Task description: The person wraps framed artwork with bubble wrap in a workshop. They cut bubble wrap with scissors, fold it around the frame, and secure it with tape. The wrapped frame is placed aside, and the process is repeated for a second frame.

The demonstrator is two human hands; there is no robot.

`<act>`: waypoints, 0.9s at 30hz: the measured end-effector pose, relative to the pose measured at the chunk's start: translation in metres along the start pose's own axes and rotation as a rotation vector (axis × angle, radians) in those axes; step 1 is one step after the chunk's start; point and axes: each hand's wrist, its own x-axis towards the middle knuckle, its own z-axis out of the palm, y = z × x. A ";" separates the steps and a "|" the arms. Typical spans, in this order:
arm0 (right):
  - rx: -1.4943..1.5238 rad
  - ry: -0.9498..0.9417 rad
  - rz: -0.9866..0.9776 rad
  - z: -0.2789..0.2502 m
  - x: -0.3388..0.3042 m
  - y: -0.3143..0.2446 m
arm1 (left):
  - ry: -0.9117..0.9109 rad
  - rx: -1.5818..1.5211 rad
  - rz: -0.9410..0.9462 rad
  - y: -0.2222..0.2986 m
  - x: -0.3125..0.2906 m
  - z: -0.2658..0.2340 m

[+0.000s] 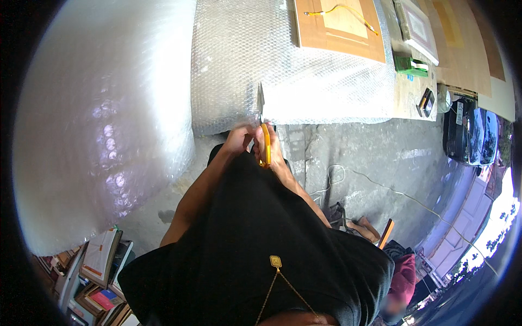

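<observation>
Across the desk point(405, 104) lies bubble wrap point(231, 76); it should handle light, soft and slippery, its near edge best to hold. My right grip point(274, 149) wraps around yellow-handled scissors point(267, 140), blades over this edge; whether my left grip point(238, 140) pinches it, I cannot tell.

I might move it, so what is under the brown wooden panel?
Bubble wrap shows along the near and left edges of the brown panel and seems to run beneath; the rest is covered.
</observation>
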 end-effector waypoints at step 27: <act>-0.118 -0.008 -0.112 0.011 0.278 -0.232 | 0.234 -0.224 0.014 0.019 0.003 -0.007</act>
